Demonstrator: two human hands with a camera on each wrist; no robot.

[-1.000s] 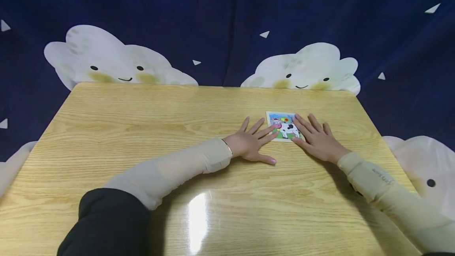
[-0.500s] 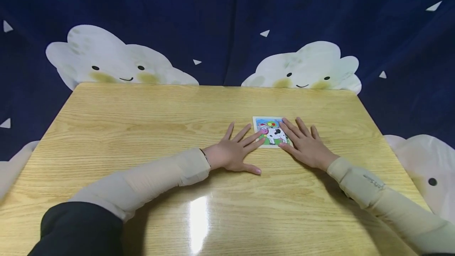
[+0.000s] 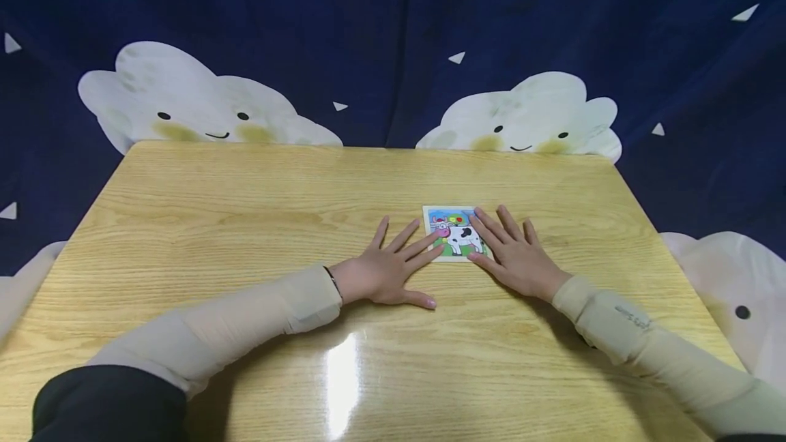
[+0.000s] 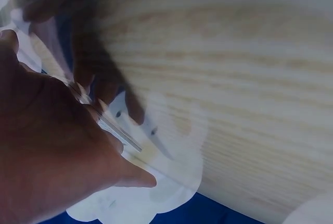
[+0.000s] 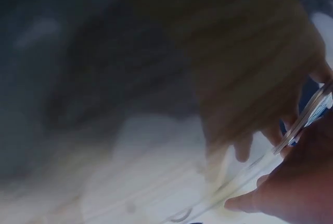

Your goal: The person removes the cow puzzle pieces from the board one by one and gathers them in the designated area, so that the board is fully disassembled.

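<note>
A small square cow picture board with a pale border lies flat on the wooden table. Two fingertips of my left hand overlap its left side, the fingers spread and straight. From the other side, the thumb and first finger of my right hand cover its right edge; that hand's fingers are straight too. In the left wrist view the thin edge of the picture board shows beyond my left hand. The right wrist view has the picture board edge-on beside my right hand.
The wood-grain table ends at a far edge in front of a dark blue curtain with smiling clouds. A bright light reflection lies on the near part of the tabletop.
Both hands and the cow picture board have slid together to the left and slightly toward me. The fingers keep their spread pose on it.
</note>
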